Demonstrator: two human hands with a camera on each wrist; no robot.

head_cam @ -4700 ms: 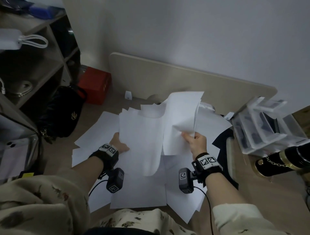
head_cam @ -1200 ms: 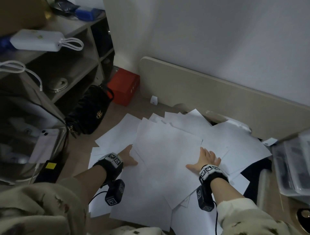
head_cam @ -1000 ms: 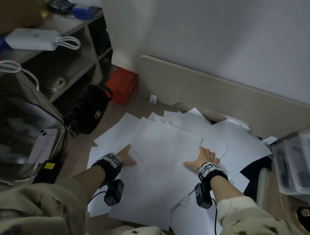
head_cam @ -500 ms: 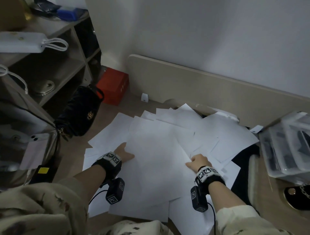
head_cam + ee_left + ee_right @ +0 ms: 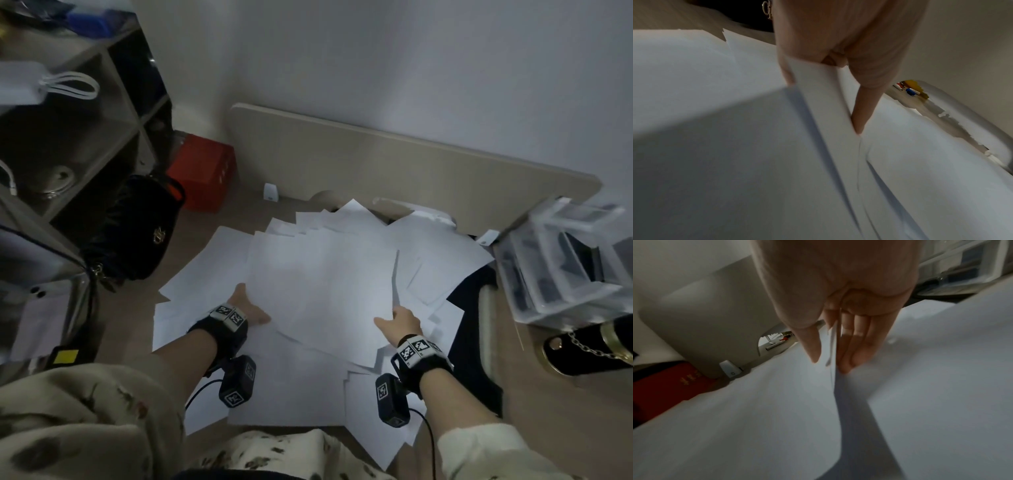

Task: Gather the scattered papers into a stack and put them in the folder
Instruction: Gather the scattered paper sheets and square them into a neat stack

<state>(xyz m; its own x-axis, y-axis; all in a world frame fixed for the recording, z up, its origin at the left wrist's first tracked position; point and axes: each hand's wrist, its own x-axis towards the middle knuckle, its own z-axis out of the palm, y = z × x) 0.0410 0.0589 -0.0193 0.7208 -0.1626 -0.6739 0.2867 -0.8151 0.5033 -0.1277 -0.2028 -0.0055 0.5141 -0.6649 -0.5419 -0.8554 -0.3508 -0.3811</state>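
Observation:
Many white papers (image 5: 322, 284) lie overlapping on the floor in front of me. My left hand (image 5: 245, 310) holds the left edge of the top sheets, thumb on top and fingers underneath. The left wrist view shows that paper edge (image 5: 824, 91) passing between thumb and finger. My right hand (image 5: 399, 320) pinches the right edge of the top sheets, which stands lifted above it. In the right wrist view the thin edge (image 5: 833, 344) runs between thumb and straight fingers (image 5: 851, 353). A black folder (image 5: 474, 301) lies partly under the papers on the right.
A shelf unit (image 5: 85, 102) stands on the left with a black handbag (image 5: 137, 233) and a red box (image 5: 202, 171) beside it. A beige board (image 5: 411, 164) leans on the wall behind. At right are a clear plastic drawer box (image 5: 561, 257) and a black chain bag (image 5: 589, 346).
My right hand has drawn back from lying flat on the sheets and now pinches and lifts their right edge. My left hand has stayed at the left edge.

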